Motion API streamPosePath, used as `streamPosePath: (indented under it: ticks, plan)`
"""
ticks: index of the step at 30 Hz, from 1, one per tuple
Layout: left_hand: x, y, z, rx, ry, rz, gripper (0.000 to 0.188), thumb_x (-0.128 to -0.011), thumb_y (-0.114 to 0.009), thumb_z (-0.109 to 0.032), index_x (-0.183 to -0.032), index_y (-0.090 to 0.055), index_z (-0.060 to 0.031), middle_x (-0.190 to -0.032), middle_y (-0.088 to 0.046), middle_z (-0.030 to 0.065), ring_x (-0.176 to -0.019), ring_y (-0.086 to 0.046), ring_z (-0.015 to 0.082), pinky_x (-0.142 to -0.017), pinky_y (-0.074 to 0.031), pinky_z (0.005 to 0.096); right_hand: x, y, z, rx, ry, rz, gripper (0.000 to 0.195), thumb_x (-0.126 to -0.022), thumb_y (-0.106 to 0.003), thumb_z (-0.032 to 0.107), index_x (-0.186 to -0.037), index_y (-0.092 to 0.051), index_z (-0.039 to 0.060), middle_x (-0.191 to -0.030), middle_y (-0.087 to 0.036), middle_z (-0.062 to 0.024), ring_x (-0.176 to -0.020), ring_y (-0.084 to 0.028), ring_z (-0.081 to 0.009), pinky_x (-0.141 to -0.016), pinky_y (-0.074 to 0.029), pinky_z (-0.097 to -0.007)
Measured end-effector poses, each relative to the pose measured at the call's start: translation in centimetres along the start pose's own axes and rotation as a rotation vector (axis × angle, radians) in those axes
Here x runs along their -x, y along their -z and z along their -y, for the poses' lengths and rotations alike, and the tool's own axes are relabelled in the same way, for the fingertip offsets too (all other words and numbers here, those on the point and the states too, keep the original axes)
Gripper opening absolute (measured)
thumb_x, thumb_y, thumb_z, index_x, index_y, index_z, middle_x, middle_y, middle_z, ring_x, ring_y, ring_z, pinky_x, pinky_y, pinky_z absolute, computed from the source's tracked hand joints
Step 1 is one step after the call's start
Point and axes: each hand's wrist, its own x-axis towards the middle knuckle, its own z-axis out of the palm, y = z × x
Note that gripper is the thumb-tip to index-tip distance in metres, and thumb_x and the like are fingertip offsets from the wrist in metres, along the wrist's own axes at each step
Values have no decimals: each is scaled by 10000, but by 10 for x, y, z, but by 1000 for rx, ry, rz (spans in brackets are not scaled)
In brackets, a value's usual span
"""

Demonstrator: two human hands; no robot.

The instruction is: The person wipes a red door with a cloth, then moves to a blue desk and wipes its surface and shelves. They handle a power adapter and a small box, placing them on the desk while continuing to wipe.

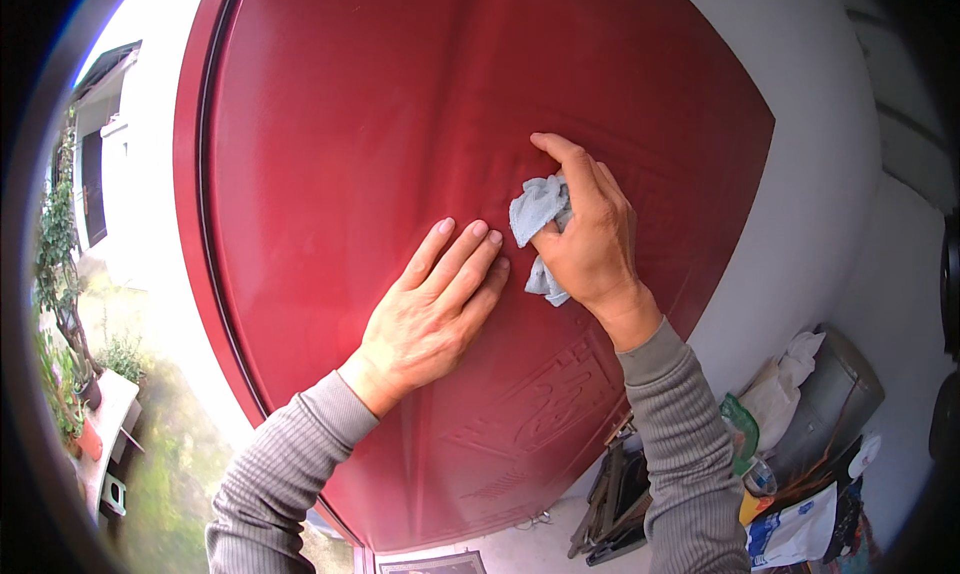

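Note:
A red door panel (337, 161) with embossed patterns fills the middle of the head view. My right hand (592, 236) grips a crumpled light-blue cloth (538, 206) at the panel, right of centre; its index finger is extended and part of the cloth hangs below the thumb. Lower and to the left, my left hand (435, 311) lies against the red surface, holding nothing, its fingers pointing up and right towards the cloth. The palms of both hands are hidden.
A red frame with a dark seal (206, 161) edges the door's left side. Outdoors at left, potted plants stand on a pale ledge (112, 416). At lower right are a grey metal cylinder (836, 394), plastic bags (780, 394) and folded dark frames (615, 491). A mat (435, 565) lies at the bottom.

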Motion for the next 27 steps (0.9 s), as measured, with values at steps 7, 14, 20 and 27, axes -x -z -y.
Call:
streamPosePath:
  ticks: [7, 14, 20, 27]
  plan:
    - [1, 1, 1, -3, 2, 27, 578, -827, -754, -106, -1398, -732, -23, -1584, -616, 181, -1566, -521, 354, -1362, -361, 570, -10, 10, 10, -74, -154, 120, 564, -851, -770, 27, -1393, -622, 77, -1123, -760, -159, -981, -722, -386, -872, -595, -516]
    - [0, -1, 0, -29, -12, 18, 580, -821, -755, -126, -1392, -738, -27, -1580, -614, 188, -1571, -512, 359, -1362, -358, 578, -8, -7, -2, -124, -213, -266, 328, -905, -769, 50, -1225, -697, 52, -1073, -742, -167, -974, -709, -390, -855, -575, -528]
    - [8, -3, 5, 24, 0, 74, 540, -843, -758, -140, -1372, -748, -35, -1588, -609, 183, -1571, -512, 360, -1364, -356, 578, -28, -43, 37, -32, 215, -262, 185, -865, -679, 0, -1027, -730, 74, -1009, -712, -124, -932, -671, -369, -848, -529, -509]
    - [-3, -4, -4, 9, -4, 20, 520, -846, -769, -125, -1356, -751, -30, -1597, -604, 190, -1576, -505, 375, -1363, -357, 579, -40, 3, -53, 303, -297, -504, 139, -888, -726, 108, -1019, -758, 74, -991, -736, -145, -926, -698, -351, -782, -540, -518]
